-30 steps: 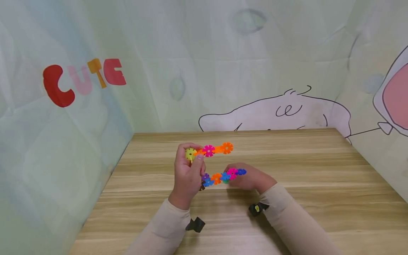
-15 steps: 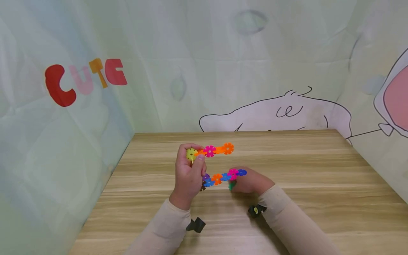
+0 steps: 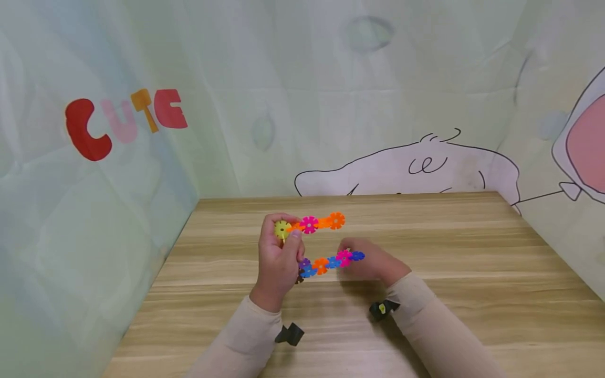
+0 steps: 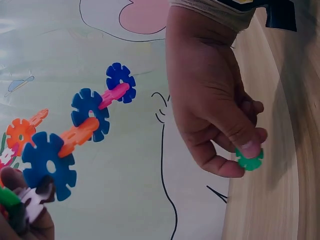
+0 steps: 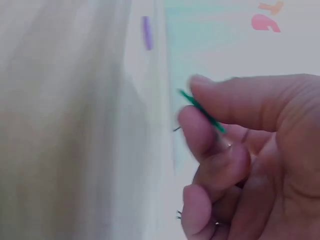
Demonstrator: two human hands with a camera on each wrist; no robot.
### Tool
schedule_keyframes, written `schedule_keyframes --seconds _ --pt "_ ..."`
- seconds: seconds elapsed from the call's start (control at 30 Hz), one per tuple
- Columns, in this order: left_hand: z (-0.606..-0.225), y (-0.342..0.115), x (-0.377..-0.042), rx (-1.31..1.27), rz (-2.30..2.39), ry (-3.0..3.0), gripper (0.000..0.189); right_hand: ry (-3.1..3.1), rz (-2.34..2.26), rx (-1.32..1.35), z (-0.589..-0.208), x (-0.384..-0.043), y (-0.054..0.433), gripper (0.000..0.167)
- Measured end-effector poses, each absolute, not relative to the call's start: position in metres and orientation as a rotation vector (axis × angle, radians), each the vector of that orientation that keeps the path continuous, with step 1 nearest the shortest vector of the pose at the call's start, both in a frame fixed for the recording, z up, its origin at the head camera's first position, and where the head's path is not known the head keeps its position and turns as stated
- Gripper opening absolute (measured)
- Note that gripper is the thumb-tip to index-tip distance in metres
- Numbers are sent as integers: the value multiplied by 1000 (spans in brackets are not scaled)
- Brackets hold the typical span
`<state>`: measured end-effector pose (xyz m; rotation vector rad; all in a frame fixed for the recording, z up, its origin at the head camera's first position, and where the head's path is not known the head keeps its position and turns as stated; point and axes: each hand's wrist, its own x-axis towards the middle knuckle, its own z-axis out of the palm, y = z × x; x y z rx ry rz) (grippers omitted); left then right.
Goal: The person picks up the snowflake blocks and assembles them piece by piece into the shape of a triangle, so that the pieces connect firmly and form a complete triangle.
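My left hand [image 3: 279, 262] grips a chain of slotted plastic snowflake discs above the table. From its fingers one strand, with a yellow disc [image 3: 282, 229], a pink disc [image 3: 309, 224] and orange ones, reaches right. Below it runs a second strand of purple, blue, orange [image 3: 321, 266], pink and dark blue discs. My right hand [image 3: 371, 262] is behind the end of that lower strand. In the left wrist view a loose green disc [image 4: 250, 161] is pinched between its thumb and fingertips; the right wrist view shows this disc edge-on. The head view hides it.
The wood-grain table [image 3: 331, 331] lies under both hands. A pale printed cloth [image 3: 236, 105] with letters and a cartoon outline stands behind and to the left. Black wrist cameras [image 3: 290, 334] sit on both sleeves. A blurred purple piece [image 5: 146, 33] shows in the right wrist view.
My right hand has shifted and turned slightly behind the lower strand; the green disc, visible earlier below the pink disc, is now hidden in the head view. The left hand keeps its hold.
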<state>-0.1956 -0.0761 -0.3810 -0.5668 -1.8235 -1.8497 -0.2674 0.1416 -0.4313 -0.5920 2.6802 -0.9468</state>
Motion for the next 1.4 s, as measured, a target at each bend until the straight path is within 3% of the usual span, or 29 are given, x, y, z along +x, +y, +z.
schedule_keyframes --seconds 0.07,0.33,0.7,1.4 --pt "-381 -76 -196 -568 -1852 -1821 19 2675 -1022 -633 -426 -271 145 19" --pt "-381 -76 -196 -565 -1864 -1816 18 2632 -1325 -555 -400 -273 157 29" --pt "-381 -76 -196 -572 -1871 -1814 17 2414 -1768 -688 -358 -250 172 34" --pt "-382 -74 -195 -611 -1878 -1824 21 2306 -1796 -800 -347 -236 173 30"
